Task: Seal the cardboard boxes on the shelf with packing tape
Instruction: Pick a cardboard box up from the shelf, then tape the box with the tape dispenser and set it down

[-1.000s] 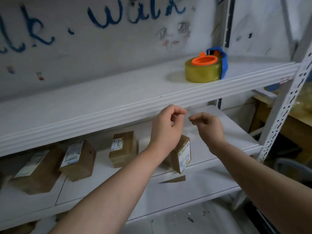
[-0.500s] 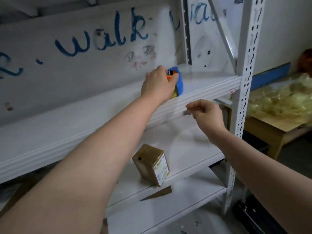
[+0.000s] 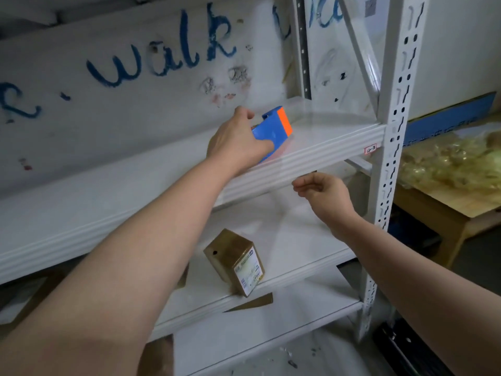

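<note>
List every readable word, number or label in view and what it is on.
"walk": blue paint on the white back wall.
"4-3", roughly: small tag on the upper shelf edge.
Cardboard box label: print too small to read.
Other blue lettering: cut off, unreadable.

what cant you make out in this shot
Head view only:
- Tape roll: hidden behind the left hand and the blue dispenser.
- Label print on the cardboard box: too small.
- Right hand: curled; whether it holds anything is unclear.
- Boxes lower left: behind the left forearm, cut off by the frame edge.

Blue painted "walk" on the white back wall (image 3: 135, 85); small tag (image 3: 370, 149) on the shelf edge, unreadable.
</note>
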`<state>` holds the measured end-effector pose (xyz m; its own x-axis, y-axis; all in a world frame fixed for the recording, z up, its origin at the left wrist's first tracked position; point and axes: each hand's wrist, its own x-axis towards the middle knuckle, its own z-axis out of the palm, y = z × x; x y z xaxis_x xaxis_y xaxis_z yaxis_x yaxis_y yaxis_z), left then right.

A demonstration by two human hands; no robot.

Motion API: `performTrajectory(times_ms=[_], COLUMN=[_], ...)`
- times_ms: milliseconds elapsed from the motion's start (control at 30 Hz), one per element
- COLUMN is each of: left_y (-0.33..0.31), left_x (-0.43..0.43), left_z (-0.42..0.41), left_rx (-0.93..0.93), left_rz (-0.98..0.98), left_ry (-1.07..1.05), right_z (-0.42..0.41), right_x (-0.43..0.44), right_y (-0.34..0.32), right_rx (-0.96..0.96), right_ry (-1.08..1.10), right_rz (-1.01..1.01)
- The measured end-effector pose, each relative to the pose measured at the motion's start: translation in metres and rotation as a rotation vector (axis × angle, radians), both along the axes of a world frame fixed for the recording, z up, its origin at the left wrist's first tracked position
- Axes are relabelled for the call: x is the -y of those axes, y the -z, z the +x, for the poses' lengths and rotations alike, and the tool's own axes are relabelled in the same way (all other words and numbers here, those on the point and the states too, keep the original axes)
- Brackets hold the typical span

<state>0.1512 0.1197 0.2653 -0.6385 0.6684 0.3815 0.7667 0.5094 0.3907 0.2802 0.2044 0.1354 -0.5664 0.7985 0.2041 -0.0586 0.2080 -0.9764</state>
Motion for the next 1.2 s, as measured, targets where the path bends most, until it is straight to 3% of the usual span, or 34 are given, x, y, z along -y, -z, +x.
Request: performTrajectory(times_ms=[133, 333, 467, 633, 800, 933, 1200], left_y=[-0.003, 0.009, 0.042, 0.099, 0.139, 0.158, 0.175], left_x=[0.072, 0.192, 0.254, 0.314, 0.357, 0.368, 0.362], left_z=[0.004, -0.003, -0.011, -0.024, -0.027, -0.024, -0.015], left_rx=[0.119, 0.426, 0.688, 0.827, 0.914, 0.93, 0.483], left_rz=[0.135, 0.215, 0.174, 0.141, 0.05, -0.043, -0.447], left_ry=[0.113, 0.344, 0.354, 0.301, 0.287, 0.237, 0.128], right_z=[-0.004, -0.012, -0.019, -0.014, -0.003, -0.002, 0.001], right_x=[0.027, 0.083, 0.134, 0.181, 0.199, 0.212, 0.211], right_y=[0.002, 0.016, 0.034, 0.068, 0.098, 0.112, 0.114], right_rx=[0.044, 0.007, -0.047, -0.187, -0.123, 0.08, 0.196], right_ry=[-0.143, -0.274, -0.476, -0.484, -0.473, -0.345, -0.218], right_rz=[-0.142, -0.628, -0.93, -1.101, -1.108, -0.914, -0.657])
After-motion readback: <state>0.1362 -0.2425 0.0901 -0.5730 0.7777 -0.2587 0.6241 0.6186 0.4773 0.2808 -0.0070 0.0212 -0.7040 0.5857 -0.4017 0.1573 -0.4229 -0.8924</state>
